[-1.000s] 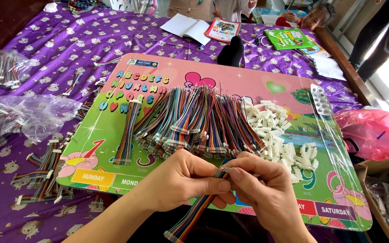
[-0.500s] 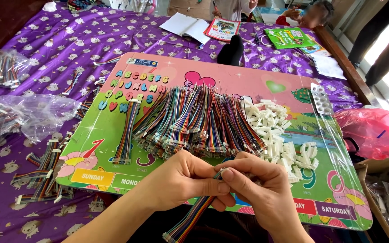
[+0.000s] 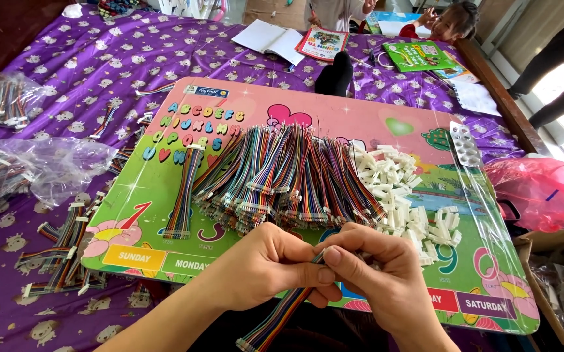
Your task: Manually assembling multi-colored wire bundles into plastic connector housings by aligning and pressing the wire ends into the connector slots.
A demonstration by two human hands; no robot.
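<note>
Both hands meet at the near edge of a colourful children's lap board [image 3: 373,124] that lies on a bed covered with a purple patterned sheet [image 3: 99,58]. The left hand [image 3: 265,264] has its grip closed around a rainbow ribbon cable [image 3: 275,322], whose free end hangs down toward the person. The right hand [image 3: 376,270] pinches the cable's upper end between thumb and forefinger, touching the left hand's fingertips. On the board just beyond the hands lies a fanned heap of similar multicoloured cables [image 3: 282,173], with a pile of small white plastic connectors [image 3: 399,192] beside it on the right. Finished cables [image 3: 60,257] lie left of the board, near clear plastic bags [image 3: 47,166].
</note>
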